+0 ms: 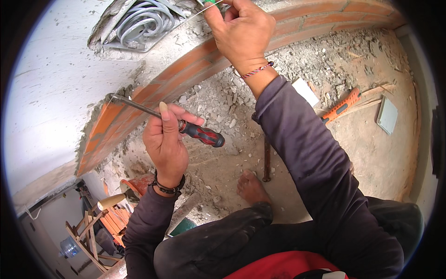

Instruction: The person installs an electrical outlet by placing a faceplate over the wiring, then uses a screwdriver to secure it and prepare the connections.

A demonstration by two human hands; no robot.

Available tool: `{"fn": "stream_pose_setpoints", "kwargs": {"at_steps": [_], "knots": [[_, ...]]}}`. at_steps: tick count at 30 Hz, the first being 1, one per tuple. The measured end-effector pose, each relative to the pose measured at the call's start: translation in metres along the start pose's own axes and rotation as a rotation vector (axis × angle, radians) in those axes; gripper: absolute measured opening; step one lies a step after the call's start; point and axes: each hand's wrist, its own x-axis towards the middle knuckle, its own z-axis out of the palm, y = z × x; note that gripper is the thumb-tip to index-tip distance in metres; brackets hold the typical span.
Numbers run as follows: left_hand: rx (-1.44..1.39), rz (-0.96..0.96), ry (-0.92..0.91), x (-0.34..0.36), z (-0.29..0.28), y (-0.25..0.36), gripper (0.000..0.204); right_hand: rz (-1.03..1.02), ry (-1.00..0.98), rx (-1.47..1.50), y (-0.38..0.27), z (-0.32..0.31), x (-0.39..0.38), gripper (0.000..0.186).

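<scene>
My left hand [167, 139] is closed around a screwdriver [202, 134] with a black and red handle. Its metal shaft points up and left, the tip at the broken edge of the white plaster [55, 88]. At the top of the view my right hand [244, 30] pinches a thin pale strand [197, 14] between thumb and fingers. Something small and green [210, 2] shows by those fingertips, partly cut off by the frame. Left of this hand, coiled grey cable [144, 23] fills a recess in the plaster.
Orange bricks [186, 69] line the opened wall, with rubble [223, 102] heaped below. An orange-handled tool [341, 107], a rusty metal bar [267, 160] and a pale tile piece [387, 115] lie on the floor. A wooden frame [88, 237] and water bottle [69, 246] stand lower left.
</scene>
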Motion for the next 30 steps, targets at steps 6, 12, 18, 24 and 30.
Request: {"fn": "stream_pose_setpoints", "kwargs": {"at_steps": [6, 12, 18, 24, 30], "knots": [[-0.019, 0.017, -0.057, 0.0, -0.002, -0.003, 0.033, -0.194, 0.047, -0.037, 0.011, 0.005, -0.001, 0.011], [-0.015, 0.01, -0.087, 0.003, 0.003, -0.007, 0.033, -0.15, 0.021, 0.019, 0.017, 0.006, -0.004, 0.01], [-0.018, -0.027, -0.078, 0.008, 0.021, -0.005, 0.036, -0.133, 0.052, 0.072, 0.014, 0.003, -0.008, 0.009], [-0.003, -0.055, -0.118, 0.011, 0.032, -0.017, 0.033, 0.094, -0.067, 0.231, -0.004, -0.013, -0.021, 0.02], [0.018, -0.082, -0.067, 0.009, 0.037, -0.021, 0.032, 1.243, -0.309, 1.242, -0.034, -0.026, -0.017, 0.028]]}}
